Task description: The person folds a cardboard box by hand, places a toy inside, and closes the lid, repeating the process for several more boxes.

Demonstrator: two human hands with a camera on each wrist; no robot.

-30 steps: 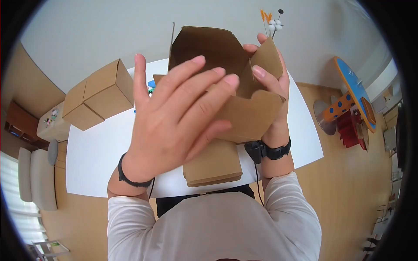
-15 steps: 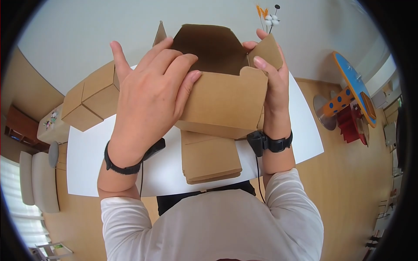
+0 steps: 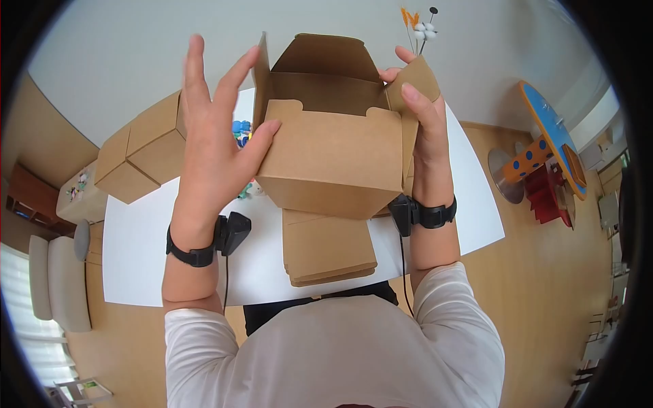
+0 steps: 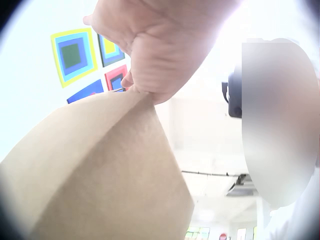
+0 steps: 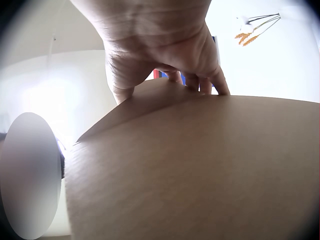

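Note:
An unlidded brown cardboard box [image 3: 330, 146] is held up in the head view, its flaps standing up around the opening. My right hand [image 3: 430, 129] grips its right side, with the thumb on the small right flap [image 3: 416, 78] and the other fingers behind it. On the left, my left hand [image 3: 216, 136] has its fingers spread and straight. Its thumb touches the front panel's left edge, and the index fingertip is at the upright left flap [image 3: 261, 75]. The box's outer wall [image 5: 200, 165] fills much of the right wrist view; the left wrist view shows a box corner [image 4: 117, 160] below the palm.
Under the box, a stack of flat cardboard [image 3: 330, 248] lies on the white table [image 3: 469, 204]. Folded boxes [image 3: 146, 146] stand at the left. Small colourful toys [image 3: 241, 130] show behind the left hand. Dried flowers [image 3: 423, 30] rise at the back.
The left hand has moved from over the box's opening to its left side, and its fingers have spread. The front panel has tilted to show its face; the right hand keeps its grip.

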